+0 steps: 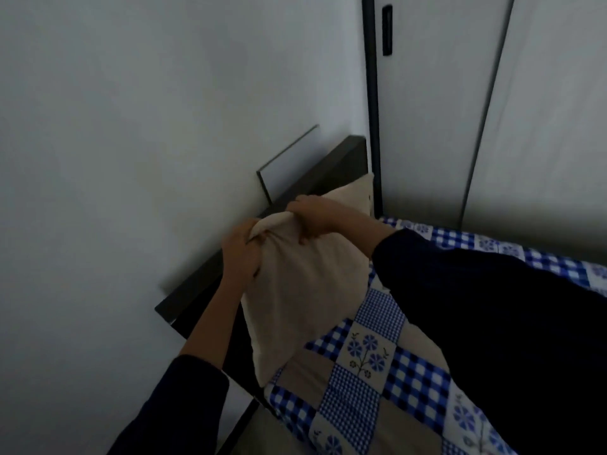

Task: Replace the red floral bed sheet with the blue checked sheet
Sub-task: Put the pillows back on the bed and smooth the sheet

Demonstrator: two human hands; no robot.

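The blue checked sheet (pixel 358 382) is already spread over the bed, right up to the dark headboard (pixel 331 162); no red floral sheet can be seen. A cream pillow (pixel 308 290) is held upright against the headboard by its top edge. The left hand (pixel 239 249) is clenched on the near corner and the right hand (pixel 317 218) on the edge just beside it, the fingers (pixel 305 238) of both curled tight into bunched cloth. The step in hand is judged to be the setting of the pillow at the head of the bed. It would best be lowered flat and squared to the headboard, and released only once settled — so that the sheet beneath is not dragged into creases.
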